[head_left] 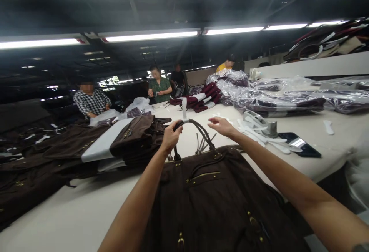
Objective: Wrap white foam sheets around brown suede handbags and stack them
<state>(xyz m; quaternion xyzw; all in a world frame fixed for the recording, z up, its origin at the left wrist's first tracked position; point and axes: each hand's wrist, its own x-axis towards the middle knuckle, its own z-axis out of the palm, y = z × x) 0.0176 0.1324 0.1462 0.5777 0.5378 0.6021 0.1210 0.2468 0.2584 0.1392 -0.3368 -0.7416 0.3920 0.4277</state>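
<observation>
A dark brown bag (pixel 213 202) with brass-coloured fittings lies in front of me on the pale table. My left hand (pixel 172 133) is wrapped round its raised handle (pixel 198 126). A white strip (pixel 184 108) stands up from the top of that handle, beside my fingers. To the right of the handle, my right hand (pixel 220 125) hovers with its fingers apart and nothing visible in them. Several white strips (pixel 256 131) lie beyond my right forearm, next to a grey tape dispenser (pixel 266 123).
Stacked brown bags (pixel 135 136) with white sheeting cover the left side. Maroon bags (pixel 201 98) and plastic-wrapped bags (pixel 276 100) lie farther back. A dark phone-like device (pixel 300 144) rests at right. People (pixel 158 87) stand across the table.
</observation>
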